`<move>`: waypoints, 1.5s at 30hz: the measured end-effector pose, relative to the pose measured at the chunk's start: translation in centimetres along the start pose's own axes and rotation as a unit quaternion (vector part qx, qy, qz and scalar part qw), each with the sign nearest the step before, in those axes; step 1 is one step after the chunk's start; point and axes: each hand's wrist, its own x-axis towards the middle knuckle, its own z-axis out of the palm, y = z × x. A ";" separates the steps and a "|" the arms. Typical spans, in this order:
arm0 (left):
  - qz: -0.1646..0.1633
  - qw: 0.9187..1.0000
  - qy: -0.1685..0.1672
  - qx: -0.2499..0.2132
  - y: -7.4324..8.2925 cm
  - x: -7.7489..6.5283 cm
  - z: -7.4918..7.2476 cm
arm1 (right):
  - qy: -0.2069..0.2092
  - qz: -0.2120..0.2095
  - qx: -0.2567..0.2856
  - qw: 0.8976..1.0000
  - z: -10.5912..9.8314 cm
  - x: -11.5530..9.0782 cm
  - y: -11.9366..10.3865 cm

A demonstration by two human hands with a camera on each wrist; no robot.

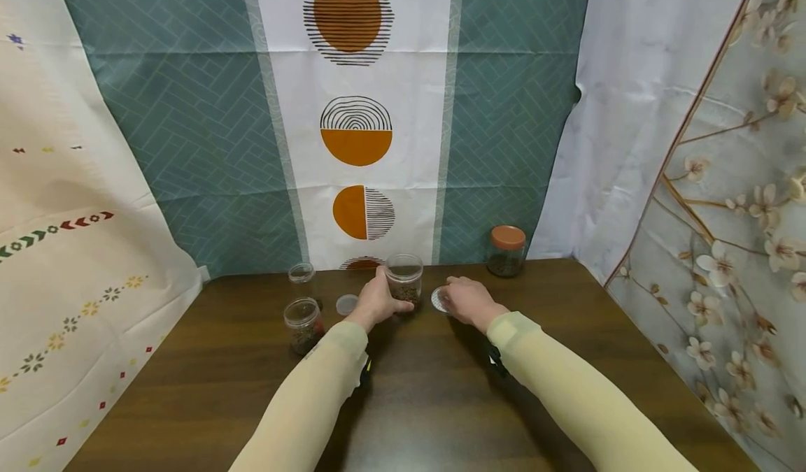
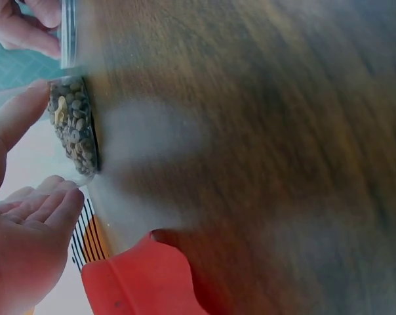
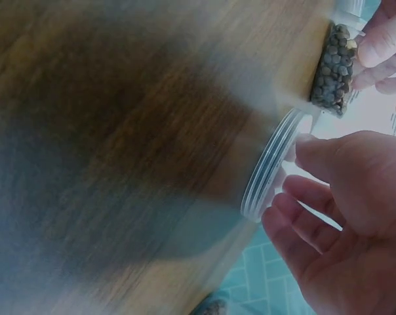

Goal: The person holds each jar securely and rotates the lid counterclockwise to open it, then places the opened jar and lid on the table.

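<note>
My left hand (image 1: 378, 298) grips a clear jar (image 1: 405, 273) from its left side, with thumb and fingers curved about the wall. Small brown pellets (image 2: 73, 125) fill the jar's bottom, and its mouth is uncovered. To the right of the jar, a clear ridged lid (image 3: 271, 170) lies low at the table. My right hand (image 1: 467, 298) holds this lid by its rim, thumb on one side and fingertips on the other. In the head view, the hand hides the lid's right part.
Two clear lidless jars, a front one (image 1: 303, 325) and a rear one (image 1: 302, 276), stand at left. A pale round disc (image 1: 346, 304) lies near my left hand. An orange-lidded jar (image 1: 506, 252) stands back right. Something red (image 2: 145, 282) shows low in the left wrist view.
</note>
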 end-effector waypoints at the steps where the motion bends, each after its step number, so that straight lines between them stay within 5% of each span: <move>1: 0.000 1.000 0.001 0.003 0.1 0.0 0.0 | -0.001 0.003 -0.002 1.000 -0.1 0.1 0.0; 11: -0.011 1.000 0.000 -0.007 1.8 -1.5 -1.0 | -0.011 0.020 -0.005 1.000 0.0 0.3 0.0; 26: -0.040 0.996 -0.009 -0.084 0.9 -1.8 0.0 | 0.005 0.005 0.039 0.999 0.5 -0.4 -0.3; 35: -0.008 0.996 -0.020 -0.092 2.0 -3.2 -1.7 | -0.001 0.007 0.056 0.998 0.1 -1.0 0.2; 45: 0.056 0.998 0.004 -0.029 3.1 -4.1 -3.1 | 0.033 -0.004 0.058 0.998 -1.4 -2.3 0.3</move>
